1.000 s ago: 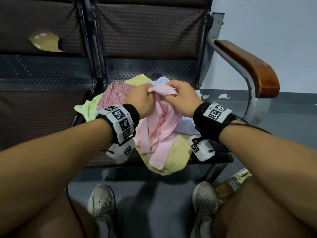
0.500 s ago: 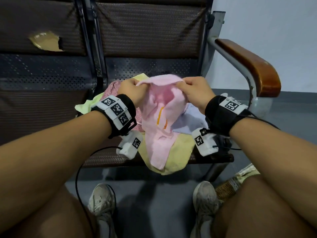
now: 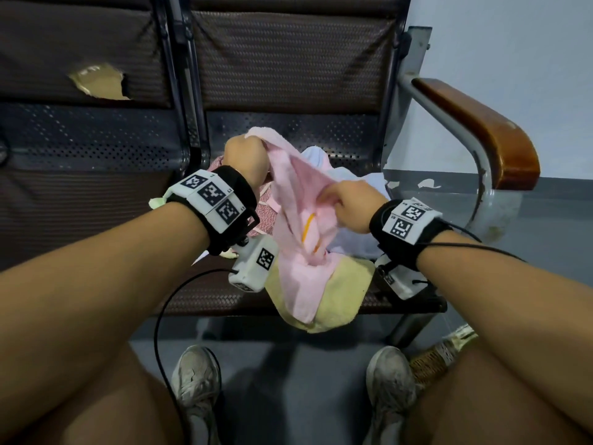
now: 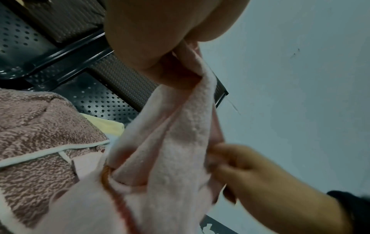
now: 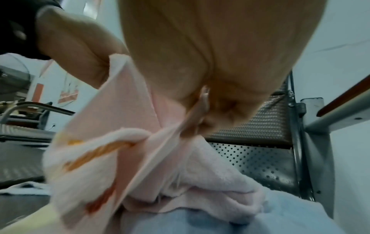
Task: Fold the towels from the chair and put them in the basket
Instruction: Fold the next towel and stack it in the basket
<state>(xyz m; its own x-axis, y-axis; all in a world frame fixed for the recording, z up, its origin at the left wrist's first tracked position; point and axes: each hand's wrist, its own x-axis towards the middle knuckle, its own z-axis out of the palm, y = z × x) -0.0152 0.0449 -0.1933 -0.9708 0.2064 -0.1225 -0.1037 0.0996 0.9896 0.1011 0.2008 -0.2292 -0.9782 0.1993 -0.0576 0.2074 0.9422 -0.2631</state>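
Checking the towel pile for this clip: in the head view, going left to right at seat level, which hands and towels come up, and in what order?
Pale green towel edge → left hand → pink towel held by both hands → right hand → light blue towel.

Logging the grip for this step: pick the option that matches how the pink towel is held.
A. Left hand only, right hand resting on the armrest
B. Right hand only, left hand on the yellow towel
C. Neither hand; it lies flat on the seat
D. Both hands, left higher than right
D: the left hand pinches the pink towel at its top edge, while the right hand grips it lower down.
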